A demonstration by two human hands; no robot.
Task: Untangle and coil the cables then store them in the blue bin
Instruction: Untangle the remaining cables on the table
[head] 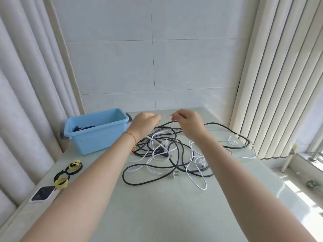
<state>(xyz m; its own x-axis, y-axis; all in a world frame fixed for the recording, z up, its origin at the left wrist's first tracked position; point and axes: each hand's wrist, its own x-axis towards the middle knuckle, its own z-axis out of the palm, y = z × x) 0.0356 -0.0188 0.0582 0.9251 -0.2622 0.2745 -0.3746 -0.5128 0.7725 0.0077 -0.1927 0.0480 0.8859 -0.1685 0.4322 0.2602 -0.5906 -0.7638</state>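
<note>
Holding both hands raised over the far half of the table, we see the left hand (145, 122) and the right hand (187, 120) close together, each with fingers curled, pinching the ends of a short pale strand (167, 116) stretched between them. The strand is blurred, and we cannot tell whether it is a white cable or a tie. A thin red string circles the left wrist.

Just beneath the hands lies the tangle of cables (167, 151): black cords looped through white ones, with a white plug (172, 174) at its near edge. One black cord (227, 127) sweeps out toward the right edge of the table, near the vertical blinds (279, 75). A white loop (201, 182) trails toward us.

The blue bin (95, 131) stands at the table's far left corner, just beside the left wrist, and something dark lies inside it, mostly hidden by the wall. Nearer on the left edge are black and yellow ties (67, 174) and a phone (42, 193) that overhangs the edge.

The near half of the table (157, 215), between our forearms, is bare pale surface. Curtains (22, 102) close the left side, and the elbows are cut off by the bottom of the view.
</note>
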